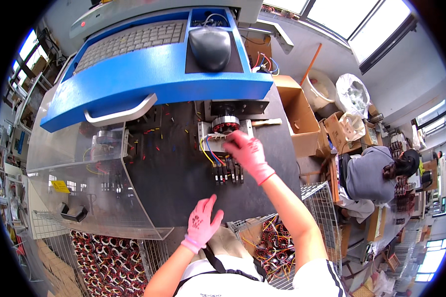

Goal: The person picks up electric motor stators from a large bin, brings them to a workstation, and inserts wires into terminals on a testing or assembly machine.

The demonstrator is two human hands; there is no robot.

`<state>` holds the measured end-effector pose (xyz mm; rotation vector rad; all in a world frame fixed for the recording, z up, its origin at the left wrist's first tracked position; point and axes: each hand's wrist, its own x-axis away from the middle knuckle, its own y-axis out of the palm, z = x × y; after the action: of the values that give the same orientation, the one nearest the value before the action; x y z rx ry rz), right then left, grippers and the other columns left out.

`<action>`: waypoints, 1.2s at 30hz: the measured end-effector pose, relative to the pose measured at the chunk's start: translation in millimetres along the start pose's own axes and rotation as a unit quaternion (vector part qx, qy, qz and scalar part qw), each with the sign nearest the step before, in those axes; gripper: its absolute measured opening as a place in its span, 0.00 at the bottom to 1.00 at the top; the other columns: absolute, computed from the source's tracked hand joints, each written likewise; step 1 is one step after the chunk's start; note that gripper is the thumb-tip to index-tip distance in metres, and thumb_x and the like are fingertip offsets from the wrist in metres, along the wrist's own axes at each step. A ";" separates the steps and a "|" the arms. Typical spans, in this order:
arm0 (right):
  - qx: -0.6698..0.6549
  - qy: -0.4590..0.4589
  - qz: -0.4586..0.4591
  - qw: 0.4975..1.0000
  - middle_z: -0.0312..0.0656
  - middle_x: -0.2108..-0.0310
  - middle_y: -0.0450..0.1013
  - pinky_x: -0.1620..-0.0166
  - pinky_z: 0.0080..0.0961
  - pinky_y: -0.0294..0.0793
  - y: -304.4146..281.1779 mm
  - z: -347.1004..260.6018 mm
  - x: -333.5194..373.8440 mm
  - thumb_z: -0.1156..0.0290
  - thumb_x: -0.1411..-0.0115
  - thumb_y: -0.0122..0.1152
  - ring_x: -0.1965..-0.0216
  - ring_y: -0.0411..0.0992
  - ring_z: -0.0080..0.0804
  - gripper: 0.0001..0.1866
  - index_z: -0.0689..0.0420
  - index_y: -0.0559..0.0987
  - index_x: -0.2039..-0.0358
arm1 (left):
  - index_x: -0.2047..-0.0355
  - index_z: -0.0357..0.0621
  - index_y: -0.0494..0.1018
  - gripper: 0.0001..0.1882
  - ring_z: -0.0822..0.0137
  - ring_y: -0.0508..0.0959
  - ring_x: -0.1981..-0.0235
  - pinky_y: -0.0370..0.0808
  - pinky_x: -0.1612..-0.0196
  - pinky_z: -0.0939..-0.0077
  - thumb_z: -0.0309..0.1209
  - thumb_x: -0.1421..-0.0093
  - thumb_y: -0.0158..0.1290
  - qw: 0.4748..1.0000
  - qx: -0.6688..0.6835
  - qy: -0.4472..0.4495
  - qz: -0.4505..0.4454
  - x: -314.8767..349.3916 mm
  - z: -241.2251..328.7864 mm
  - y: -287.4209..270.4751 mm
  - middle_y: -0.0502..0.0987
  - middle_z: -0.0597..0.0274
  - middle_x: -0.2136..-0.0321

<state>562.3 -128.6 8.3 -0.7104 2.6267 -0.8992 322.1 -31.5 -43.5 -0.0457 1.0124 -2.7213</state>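
On the dark worktable, a motor stator (pixel 226 123) with a metallic rim and red windings sits in a metal fixture (pixel 203 132). Yellow, blue and red lead wires (pixel 211 148) run from it down to a row of black clips (pixel 227 173). My right hand (pixel 250 156), in a pink glove, is just below and right of the stator, beside the wires. Its fingers are bent together at the tips, and what they hold, if anything, is too small to make out. My left hand (pixel 202 222), also pink-gloved, hovers near the table's front edge, open and holding nothing.
A blue keyboard drawer (pixel 158 81) with a mouse (pixel 210 48) overhangs the table. A clear hinged cover (pixel 94 193) stands at left. Wire baskets of stators (pixel 106 257) sit below. A screwdriver-like tool (pixel 266 122) and cardboard box (pixel 300 116) are right; a person (pixel 371 173) sits beyond.
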 end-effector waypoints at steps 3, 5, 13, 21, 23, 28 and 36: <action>0.189 -0.073 0.070 0.977 0.44 0.50 0.69 0.55 0.37 0.74 -19.8 23.7 -32.4 0.69 0.54 0.69 0.54 0.72 0.43 0.31 0.51 0.69 0.48 | 0.46 0.42 0.67 0.27 0.57 0.75 0.64 0.74 0.60 0.64 0.36 0.45 0.57 0.999 0.021 -0.007 -0.032 14.0 9.0 -7.0 0.70 0.54 0.59; 0.218 -0.129 0.035 0.967 0.45 0.45 0.65 0.49 0.38 0.72 -18.7 34.6 -48.6 0.73 0.54 0.68 0.50 0.70 0.45 0.39 0.49 0.64 0.40 | 0.46 0.41 0.67 0.27 0.58 0.75 0.65 0.74 0.60 0.64 0.36 0.44 0.57 0.999 0.018 0.013 -0.038 20.1 9.5 -7.1 0.70 0.54 0.59; 0.164 -0.108 -0.042 0.980 0.46 0.56 0.69 0.52 0.38 0.73 -14.3 47.7 -67.2 0.81 0.52 0.62 0.54 0.71 0.46 0.34 0.52 0.67 0.43 | 0.45 0.39 0.67 0.28 0.65 0.75 0.65 0.76 0.66 0.76 0.31 0.46 0.60 0.999 0.024 0.010 -0.044 30.1 10.8 -11.1 0.69 0.54 0.55; 0.176 -0.136 0.136 0.965 0.49 0.52 0.69 0.54 0.35 0.75 -16.5 10.3 -32.6 0.74 0.53 0.66 0.55 0.73 0.46 0.32 0.54 0.68 0.45 | 0.46 0.43 0.68 0.27 0.64 0.74 0.68 0.74 0.63 0.70 0.37 0.44 0.58 0.992 0.052 -0.030 -0.109 39.7 14.0 -33.5 0.72 0.56 0.58; 0.012 -0.117 0.007 0.993 0.45 0.62 0.74 0.59 0.33 0.75 9.1 -54.7 16.1 0.66 0.53 0.67 0.60 0.75 0.42 0.17 0.53 0.78 0.61 | 0.46 0.43 0.68 0.26 0.64 0.74 0.68 0.74 0.63 0.70 0.37 0.44 0.57 0.985 0.057 -0.060 -0.152 52.5 5.5 -43.5 0.73 0.57 0.60; -0.255 -0.145 -0.321 0.900 0.50 0.55 0.74 0.48 0.35 0.71 102.9 -120.5 125.1 0.54 0.48 0.63 0.51 0.72 0.45 0.31 0.63 0.73 0.49 | 0.46 0.39 0.68 0.26 0.60 0.74 0.59 0.72 0.54 0.71 0.32 0.45 0.57 0.965 -0.068 0.231 -0.104 48.0 -16.3 12.8 0.73 0.55 0.60; -0.283 -0.063 -0.176 0.941 0.39 0.70 0.77 0.59 0.31 0.73 152.5 -97.6 166.0 0.53 0.44 0.57 0.65 0.75 0.32 0.17 0.54 0.79 0.65 | 0.42 0.44 0.63 0.24 0.55 0.72 0.52 0.68 0.46 0.63 0.33 0.40 0.49 0.925 -0.102 0.285 -0.230 75.1 -20.7 13.6 0.70 0.52 0.50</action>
<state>328.4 -63.6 -29.0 -1.3579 2.6911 -0.1327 249.7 -45.5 -72.0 0.5779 1.6166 -3.1126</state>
